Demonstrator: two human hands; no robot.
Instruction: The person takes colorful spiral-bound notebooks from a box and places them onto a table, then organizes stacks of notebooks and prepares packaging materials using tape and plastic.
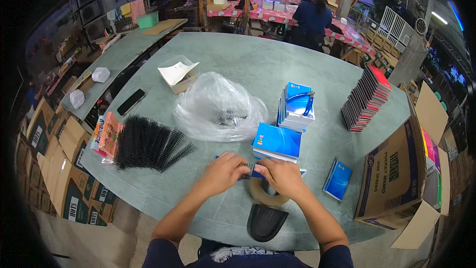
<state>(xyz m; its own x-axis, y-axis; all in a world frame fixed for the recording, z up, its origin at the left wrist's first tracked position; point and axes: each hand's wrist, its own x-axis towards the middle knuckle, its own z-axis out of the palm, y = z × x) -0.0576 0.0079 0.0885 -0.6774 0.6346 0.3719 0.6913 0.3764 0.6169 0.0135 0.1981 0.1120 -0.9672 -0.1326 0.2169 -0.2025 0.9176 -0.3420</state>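
Near the front of the table, my left hand and my right hand meet with pinched fingertips over a blue-covered memo notebook. Both are closed on it. Dark coil wire seems to show between the fingertips; the hands hide most of the notebook. Just beyond lies a stack of blue memo pads. Under my right hand is a roll of tan tape, with a black rounded pad nearer me. To the left spreads a pile of black spiral coils.
Blue-handled pliers rest on a taller blue stack. A clear plastic bag, phone, plastic tub, finished spiral notebook, leaning red-and-black stack and open carton surround the work. A person stands beyond.
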